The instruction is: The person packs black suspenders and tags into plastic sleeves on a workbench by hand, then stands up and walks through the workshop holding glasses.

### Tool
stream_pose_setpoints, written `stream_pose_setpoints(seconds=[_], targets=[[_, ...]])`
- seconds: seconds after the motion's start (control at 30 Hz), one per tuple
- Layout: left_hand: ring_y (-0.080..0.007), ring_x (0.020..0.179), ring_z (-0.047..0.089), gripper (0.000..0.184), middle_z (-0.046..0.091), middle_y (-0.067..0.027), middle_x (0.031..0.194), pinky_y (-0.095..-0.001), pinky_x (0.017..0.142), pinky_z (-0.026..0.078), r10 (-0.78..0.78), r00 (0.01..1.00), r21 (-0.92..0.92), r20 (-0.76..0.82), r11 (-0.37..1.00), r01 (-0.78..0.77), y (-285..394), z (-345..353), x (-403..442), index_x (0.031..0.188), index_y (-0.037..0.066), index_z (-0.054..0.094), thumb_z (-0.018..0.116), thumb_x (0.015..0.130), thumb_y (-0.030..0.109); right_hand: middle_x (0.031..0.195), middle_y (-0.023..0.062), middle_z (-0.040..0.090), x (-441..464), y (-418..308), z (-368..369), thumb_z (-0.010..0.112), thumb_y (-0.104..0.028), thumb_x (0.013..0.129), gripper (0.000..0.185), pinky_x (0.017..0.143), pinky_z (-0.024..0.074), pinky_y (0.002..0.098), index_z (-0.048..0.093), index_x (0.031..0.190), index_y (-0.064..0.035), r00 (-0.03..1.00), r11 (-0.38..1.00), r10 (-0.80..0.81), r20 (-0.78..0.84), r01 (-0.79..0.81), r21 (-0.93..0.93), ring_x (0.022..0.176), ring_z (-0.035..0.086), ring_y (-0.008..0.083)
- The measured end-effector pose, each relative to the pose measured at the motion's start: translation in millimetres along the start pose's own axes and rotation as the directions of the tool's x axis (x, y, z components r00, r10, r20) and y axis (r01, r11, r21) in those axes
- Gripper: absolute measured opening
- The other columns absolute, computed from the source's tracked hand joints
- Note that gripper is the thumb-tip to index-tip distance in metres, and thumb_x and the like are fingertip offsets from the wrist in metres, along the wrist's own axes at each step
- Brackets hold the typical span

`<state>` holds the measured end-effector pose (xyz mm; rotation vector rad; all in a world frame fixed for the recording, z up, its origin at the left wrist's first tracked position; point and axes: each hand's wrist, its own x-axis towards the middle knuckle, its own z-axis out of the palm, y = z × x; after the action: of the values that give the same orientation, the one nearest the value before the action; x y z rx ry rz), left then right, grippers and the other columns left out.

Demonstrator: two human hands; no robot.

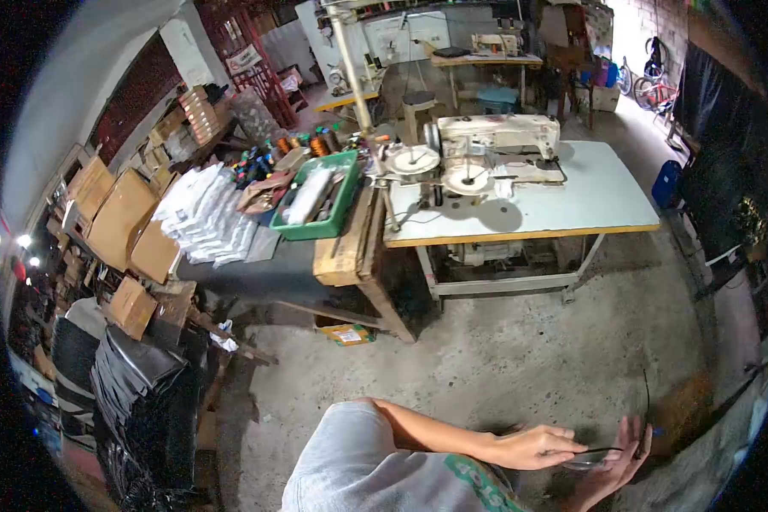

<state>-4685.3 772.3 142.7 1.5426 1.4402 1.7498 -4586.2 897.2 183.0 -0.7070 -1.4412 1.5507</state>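
Note:
A pair of eyeglasses (585, 462) with thin dark frames and clear lenses is between my two hands, low on the right of the head view. My left hand (529, 446), reaching across from a grey sleeve, pinches the near side of the frame. Beyond it, my right hand (620, 468) has its fingers curled around the other side. A thin dark arm of the glasses appears to stick up past the right fingertips. Part of the lenses is hidden by the fingers.
A white sewing table (563, 200) bears a sewing machine (499, 136). Beside it, a wooden table (341, 264) holds a green tray (337, 224) and stacked white cloth (205, 213). Cardboard boxes (115, 222) and black sheets (145, 375) crowd the left. Concrete floor (486, 358) lies between.

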Motion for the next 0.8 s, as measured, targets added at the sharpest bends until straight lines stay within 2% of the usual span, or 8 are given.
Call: stream_pose_setpoints(seconds=[0.17, 0.23, 0.3, 0.43, 0.57, 0.63, 0.7, 0.8], targets=[[-0.0293, 0.069, 0.053, 0.030, 0.051, -0.0153, 0.079, -0.0384, 0.060, 0.041, 0.067, 0.997, -0.045, 0.035, 0.997, -0.066, -73.3, 11.4, 105.1, 0.119, -0.001, 0.055, 0.054, 0.089, 0.007, 0.118, 0.0206, 0.054, 121.0, 34.8, -43.6, 0.039, -0.023, 0.098, 0.036, 0.096, 0.0433, 0.0397, 0.046, 0.121, 0.0032, 0.990, 0.991, 0.127, -0.057, -0.129, -0.037, 0.109, 0.055, 0.0290], [-0.0303, 0.069, 0.054, 0.030, 0.052, -0.0159, 0.080, -0.0398, 0.061, 0.042, -0.021, 0.995, -0.066, 0.097, 0.997, 0.028, -101.4, 19.0, 150.7, 0.118, -0.001, 0.055, 0.054, 0.089, 0.007, 0.117, 0.0196, 0.056, 177.3, 42.0, -48.5, 0.047, -0.020, 0.095, 0.032, 0.096, 0.0427, 0.0430, 0.048, 0.118, 0.0019, 0.989, 0.989, 0.135, -0.059, -0.131, 0.069, 0.110, 0.056, 0.0302], [-0.0316, 0.072, 0.055, 0.031, 0.054, -0.0166, 0.084, -0.0401, 0.063, 0.044, -0.027, 0.994, -0.051, 0.105, 0.998, 0.032, -134.1, 32.7, 197.2, 0.119, 0.000, 0.056, 0.055, 0.089, 0.007, 0.093, 0.0204, 0.063, 224.6, 13.7, -29.3, 0.058, -0.014, 0.089, 0.019, 0.078, 0.0512, 0.0411, 0.057, 0.098, 0.0020, 0.992, 0.998, 0.054, -0.117, -0.048, 0.049, 0.085, 0.061, 0.0303], [-0.0340, 0.076, 0.058, 0.033, 0.058, -0.0177, 0.087, -0.0393, 0.065, 0.047, -0.015, 0.999, -0.079, 0.048, 0.997, 0.019, -184.1, 40.6, 283.9, 0.121, 0.003, 0.056, 0.056, 0.088, 0.009, 0.096, 0.0218, 0.063, 329.8, 21.1, -41.2, 0.055, -0.011, 0.091, 0.015, 0.079, 0.0521, 0.0393, 0.057, 0.098, 0.0027, 0.986, 0.989, 0.140, -0.090, -0.136, 0.050, 0.084, 0.062, 0.0289], [-0.0336, 0.081, 0.061, 0.033, 0.062, -0.0190, 0.095, -0.0379, 0.065, 0.047, -0.144, 0.988, -0.060, 0.061, 0.987, 0.148, -219.3, 21.8, 355.8, 0.120, 0.003, 0.056, 0.059, 0.088, 0.011, 0.091, 0.0173, 0.062, 424.5, 46.0, -40.1, 0.052, -0.016, 0.094, 0.020, 0.078, 0.0524, 0.0381, 0.056, 0.100, 0.0025, 0.995, 0.997, 0.079, 0.055, -0.078, -0.008, 0.083, 0.062, 0.0262], [-0.0327, 0.083, 0.062, 0.032, 0.064, -0.0192, 0.094, -0.0366, 0.063, 0.047, -0.107, 0.991, -0.140, 0.077, 0.983, 0.117, -243.1, 4.2, 385.9, 0.115, 0.003, 0.060, 0.063, 0.085, 0.014, 0.084, 0.0120, 0.060, 471.1, 71.8, -42.4, 0.051, -0.020, 0.095, 0.023, 0.079, 0.0514, 0.0374, 0.056, 0.099, 0.0021, 0.920, 0.937, -0.285, 0.270, 0.327, -0.123, 0.082, 0.062, 0.0238], [-0.0302, 0.083, 0.063, 0.029, 0.066, -0.0170, 0.091, -0.0373, 0.064, 0.047, -0.119, 0.991, -0.098, 0.063, 0.987, 0.125, -248.3, -27.9, 424.7, 0.108, 0.003, 0.065, 0.067, 0.084, 0.018, 0.080, 0.0103, 0.058, 519.5, 71.0, -30.8, 0.049, -0.022, 0.096, 0.025, 0.076, 0.0511, 0.0359, 0.056, 0.099, 0.0020, 0.906, 0.938, -0.297, 0.302, 0.336, -0.084, 0.081, 0.062, 0.0226], [-0.0251, 0.082, 0.063, 0.023, 0.067, -0.0106, 0.089, -0.0357, 0.070, 0.047, 0.035, 0.981, -0.326, 0.190, 0.945, 0.029, -255.2, -66.9, 481.6, 0.098, 0.001, 0.067, 0.068, 0.083, 0.019, 0.077, 0.0079, 0.056, 589.7, 74.7, -13.5, 0.047, -0.025, 0.097, 0.029, 0.069, 0.0500, 0.0324, 0.056, 0.099, 0.0022, 0.916, 0.947, -0.278, 0.290, 0.311, -0.075, 0.075, 0.060, 0.0196]])
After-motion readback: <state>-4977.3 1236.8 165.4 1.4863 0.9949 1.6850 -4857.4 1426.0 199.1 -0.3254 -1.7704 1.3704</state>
